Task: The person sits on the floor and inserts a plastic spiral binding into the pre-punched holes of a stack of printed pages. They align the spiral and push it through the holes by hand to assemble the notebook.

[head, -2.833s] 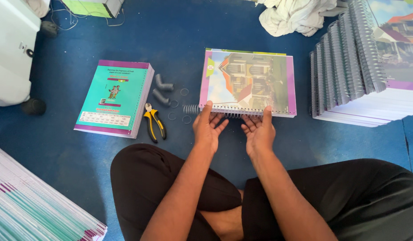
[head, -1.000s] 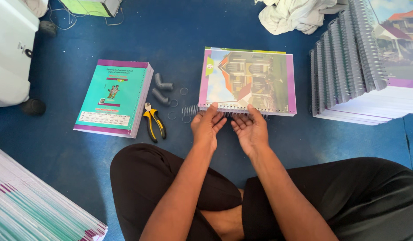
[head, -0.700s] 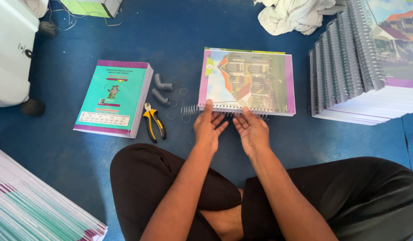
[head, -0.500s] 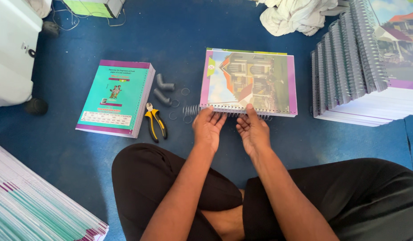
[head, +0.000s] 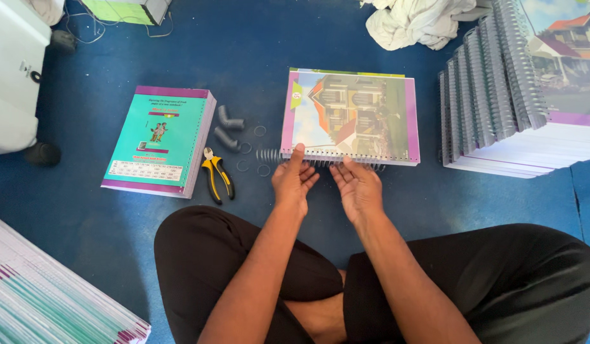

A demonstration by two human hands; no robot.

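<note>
A book with a house picture on its cover (head: 349, 114) lies on the blue floor in front of me. A metal spiral coil (head: 269, 155) runs along its near edge and sticks out to the left. My left hand (head: 294, 180) rests on the coil near the book's left corner, fingers pressed against it. My right hand (head: 358, 185) touches the coil just to the right, fingers together on the book's edge. My crossed legs in black trousers (head: 499, 280) fill the bottom of the view.
Yellow-handled pliers (head: 217, 174), two grey coil pieces (head: 227, 129) and small wire rings lie left of the book. A stack of green-covered books (head: 160, 140) is further left. Spiral-bound books (head: 518, 95) are piled at right, loose sheets (head: 46, 293) at lower left, a white cloth (head: 416, 22) at top.
My right hand has slid left along the coil, closer to my left hand. My left hand has barely shifted. The book has stayed in place.
</note>
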